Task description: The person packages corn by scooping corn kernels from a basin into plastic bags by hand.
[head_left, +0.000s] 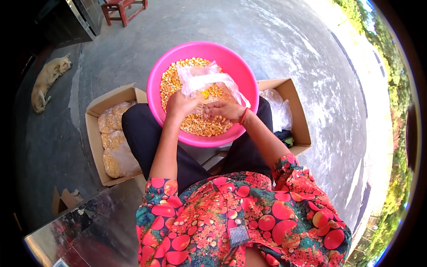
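Observation:
A pink basin (pixel 154 89) rests on my lap, holding loose yellow corn kernels (pixel 204 127). Over the kernels lies a thin clear plastic bag (pixel 207 80) with a few kernels and a yellow piece showing in or under it. My left hand (pixel 181 104) is closed at the bag's near left edge. Close to its right, my right hand (pixel 222 111) has its fingers curled and pinched, with a red bracelet at the wrist. What lies between the fingers of each hand is too small to make out.
On the left stands a cardboard box (pixel 94 147) with filled bags of corn (pixel 116 147). Another box (pixel 299 104) on the right holds clear plastic bags (pixel 276 109). A dog (pixel 48 81) lies on the floor at far left, and a red stool (pixel 124 11) stands beyond.

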Tool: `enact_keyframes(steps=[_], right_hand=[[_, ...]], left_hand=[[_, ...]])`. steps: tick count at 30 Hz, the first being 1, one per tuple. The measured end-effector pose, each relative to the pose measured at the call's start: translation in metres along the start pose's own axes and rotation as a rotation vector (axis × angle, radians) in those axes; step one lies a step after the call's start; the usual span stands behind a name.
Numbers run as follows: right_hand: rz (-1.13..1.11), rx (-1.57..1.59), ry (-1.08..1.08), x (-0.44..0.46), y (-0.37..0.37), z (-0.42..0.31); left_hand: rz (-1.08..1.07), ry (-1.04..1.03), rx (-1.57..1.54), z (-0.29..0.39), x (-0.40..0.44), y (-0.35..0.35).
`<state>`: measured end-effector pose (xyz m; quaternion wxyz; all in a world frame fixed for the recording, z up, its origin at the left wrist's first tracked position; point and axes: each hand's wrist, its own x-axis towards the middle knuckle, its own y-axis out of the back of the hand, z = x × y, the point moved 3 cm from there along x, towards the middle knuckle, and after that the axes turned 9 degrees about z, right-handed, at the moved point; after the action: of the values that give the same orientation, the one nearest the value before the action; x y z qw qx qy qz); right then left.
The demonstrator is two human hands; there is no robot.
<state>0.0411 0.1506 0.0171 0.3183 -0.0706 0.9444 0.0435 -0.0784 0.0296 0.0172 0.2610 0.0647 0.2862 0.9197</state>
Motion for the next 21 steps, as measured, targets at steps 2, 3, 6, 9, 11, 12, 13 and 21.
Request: enact_keyframes(steps=[2,3,6,9,11,12,13,21], right_hand=[[0.166,0.229,0.042,0.010,0.017,0.002],[0.230,0.334,0.018,0.017,0.023,0.002],[0.465,0.367,0.068,0.039,0.029,-0.001],[0.524,0.418,0.172,0.051,0.022,-0.009],[0.608,0.085,0.304,0.046,0.016,-0.015],[0.606,0.084,0.302,0.042,0.016,-0.013],[0.564,-0.176,0.356,0.038,0.016,-0.013],[0.320,-1.078,0.405,0.008,-0.020,0.032]], left_hand=[[0.064,-0.027,0.131,-0.006,0.000,-0.002],[0.066,-0.027,0.130,-0.008,0.001,-0.005],[0.081,0.062,0.218,-0.014,0.002,-0.009],[0.095,0.095,0.223,-0.008,0.000,-0.007],[0.045,0.157,0.229,-0.005,-0.003,-0.002],[0.045,0.160,0.228,-0.007,-0.002,-0.003],[0.065,0.150,0.264,-0.010,0.001,-0.004],[0.093,0.028,0.255,0.003,-0.001,0.002]])
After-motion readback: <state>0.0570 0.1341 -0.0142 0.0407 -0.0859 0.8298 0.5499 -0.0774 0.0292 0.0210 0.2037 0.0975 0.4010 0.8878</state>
